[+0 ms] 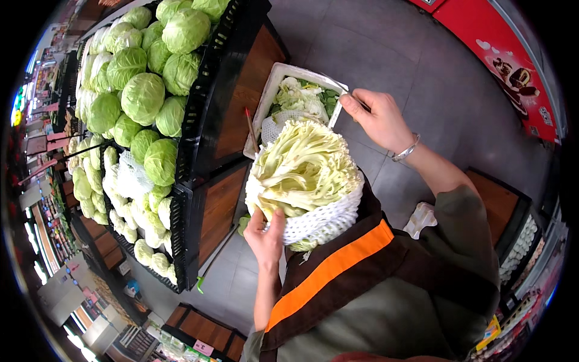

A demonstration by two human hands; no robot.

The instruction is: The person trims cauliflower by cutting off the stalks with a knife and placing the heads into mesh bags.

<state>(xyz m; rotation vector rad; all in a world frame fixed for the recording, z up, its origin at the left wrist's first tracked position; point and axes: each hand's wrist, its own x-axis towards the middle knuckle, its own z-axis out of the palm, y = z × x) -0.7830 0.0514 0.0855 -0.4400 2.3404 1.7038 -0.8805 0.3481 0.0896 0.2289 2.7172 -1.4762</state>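
Note:
A large pale-yellow, loose-stemmed cauliflower (307, 163) rests against my front, its cut florets and stems turned up. White foam netting (329, 217) wraps its lower side. My left hand (266, 237) grips it at the lower left, thumb and fingers closed on the edge of the stems and netting. Out to the upper right, my right hand (375, 116) is closed in a pinch beside the corner of a white foam box (278, 75). A thin dark edge shows by its fingertips; what they hold is unclear. Leaf trimmings (301, 96) and netting lie in the box.
On the left stands a black-edged display with many green cabbages (143, 98) and paler vegetables (145, 252) nearer me. A red freezer (500, 60) is at the upper right. Crumpled white packaging (421, 219) lies on the grey tiled floor (362, 42).

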